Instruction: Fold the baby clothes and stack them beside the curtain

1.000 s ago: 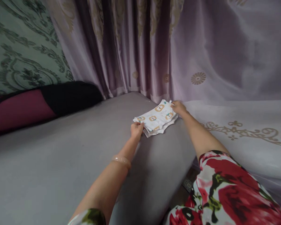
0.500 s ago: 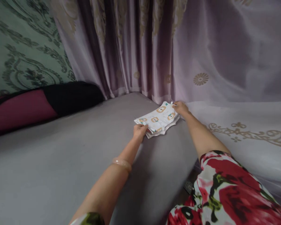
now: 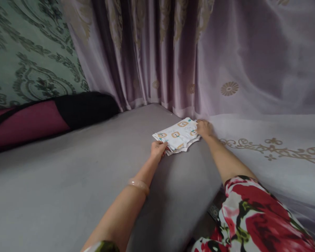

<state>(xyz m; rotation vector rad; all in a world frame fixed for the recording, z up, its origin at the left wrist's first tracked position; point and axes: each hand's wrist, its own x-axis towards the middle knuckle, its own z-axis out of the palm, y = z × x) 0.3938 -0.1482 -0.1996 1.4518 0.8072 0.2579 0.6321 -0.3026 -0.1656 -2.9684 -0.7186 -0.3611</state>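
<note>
While I watch remotely, left hand (image 3: 157, 149) fingers pinch the cloth (image 3: 177, 135) corner | right hand (image 3: 204, 128) touches its far end, grip unclear | likely steadying layers on the bed (image 3: 68, 185)

Seen from my station: a folded white cloth stack (image 3: 183, 137), printed with orange and green motifs, lies flat toward the far right edge of the grey surface (image 3: 94, 189). I note its slant, left to far right, and layered near edges.
</note>
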